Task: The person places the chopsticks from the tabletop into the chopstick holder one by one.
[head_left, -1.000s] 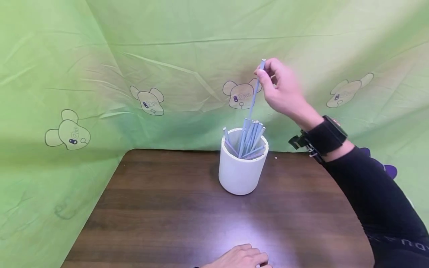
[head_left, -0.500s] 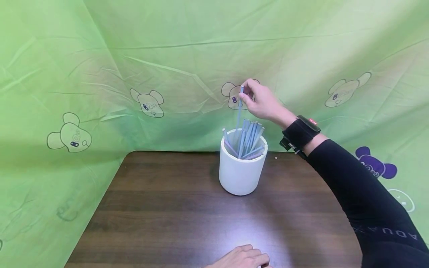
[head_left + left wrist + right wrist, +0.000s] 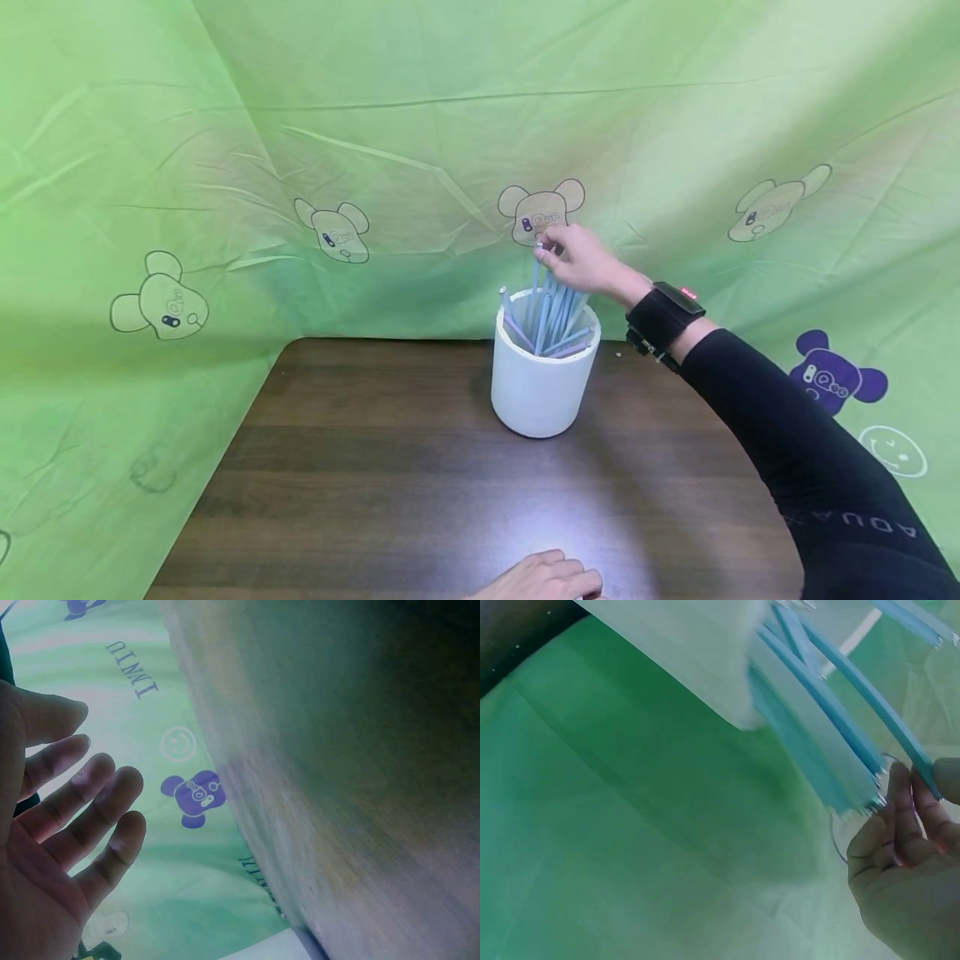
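Note:
A white cylindrical pot (image 3: pixel 536 392) stands on the table with several thin blue sticks (image 3: pixel 557 315) leaning inside it. My right hand (image 3: pixel 581 260) is above the rim and pinches one blue stick (image 3: pixel 885 712) near its top end, between thumb and fingers. That stick's lower part reaches down into the pot beside the others. My left hand (image 3: pixel 540 577) lies low at the near side of the table, apart from the pot. In the left wrist view its fingers (image 3: pixel 94 799) are relaxed and slightly bent, with nothing held.
A dark brown wooden table (image 3: pixel 360 467) carries the pot near its far edge. Green cloth (image 3: pixel 420 150) printed with bear faces hangs behind and along both sides. A tiny pale crumb (image 3: pixel 618 354) lies to the right of the pot.
My right hand has moved left and then down, lowering the pinched stick from above the bundle into the pot's left part. My left hand and the pot have stayed in place.

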A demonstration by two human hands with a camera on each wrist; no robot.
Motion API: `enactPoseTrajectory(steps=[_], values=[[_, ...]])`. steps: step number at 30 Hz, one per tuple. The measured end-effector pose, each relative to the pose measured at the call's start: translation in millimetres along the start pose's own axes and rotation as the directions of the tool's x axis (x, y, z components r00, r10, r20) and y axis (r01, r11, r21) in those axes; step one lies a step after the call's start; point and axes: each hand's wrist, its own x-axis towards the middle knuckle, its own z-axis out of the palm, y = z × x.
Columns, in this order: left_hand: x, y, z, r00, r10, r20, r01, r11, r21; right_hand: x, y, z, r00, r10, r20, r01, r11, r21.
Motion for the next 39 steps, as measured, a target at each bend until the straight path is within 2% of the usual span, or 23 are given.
enactPoseTrajectory(steps=[4, 12, 16, 19, 23, 25, 28, 31, 35, 39], values=[[-1.4, 0.5, 0.9, 1.0, -0.011, 0.004, 0.011, 1.0, -0.029, -3.5, 5.8, 7.0, 1.0, -0.018, 0.014, 0.018, 1.0, 0.004], [-3.0, 2.4, 2.1, 0.999, -0.041, 0.006, 0.041, 0.997, -0.059, -9.6, 11.4, 18.9, 0.996, 0.006, 0.085, -0.006, 1.0, -0.002], [-4.1, 2.6, 2.1, 0.999, -0.052, 0.012, 0.053, 0.995, -0.08, -11.2, 12.1, 18.1, 0.992, 0.066, 0.108, -0.071, 0.997, 0.041], [-5.4, 0.4, 1.7, 1.0, -0.002, 0.002, 0.002, 1.0, 0.007, -13.1, 13.4, 12.5, 0.986, 0.127, 0.111, -0.137, 0.986, 0.091], [-6.9, -7.5, -2.2, 0.998, 0.061, -0.017, -0.058, 0.983, 0.172, -19.8, 18.5, 0.8, 0.981, 0.183, 0.061, -0.191, 0.969, 0.156], [-8.4, -13.7, -6.9, 0.999, 0.032, -0.01, -0.03, 0.983, 0.182, -26.5, 23.0, -6.6, 0.98, 0.201, 0.01, -0.199, 0.965, 0.168], [-14.1, -26.7, -16.2, 0.997, -0.069, -0.035, 0.073, 0.987, 0.143, -41.0, 31.8, -18.6, 0.971, 0.226, -0.082, -0.211, 0.964, 0.163], [-21.7, -46.5, -26.2, 0.975, -0.178, -0.129, 0.197, 0.969, 0.146, -57.4, 42.7, -30.1, 0.955, 0.248, -0.162, -0.226, 0.963, 0.144], [-29.8, -76.1, -45.5, 0.92, -0.328, -0.215, 0.357, 0.927, 0.117, -77.7, 53.8, -41.8, 0.941, 0.259, -0.218, -0.241, 0.965, 0.107], [-31.2, -98.1, -69.1, 0.87, -0.424, -0.254, 0.455, 0.887, 0.078, -95.0, 53.1, -47.5, 0.949, 0.213, -0.233, -0.205, 0.977, 0.059]])
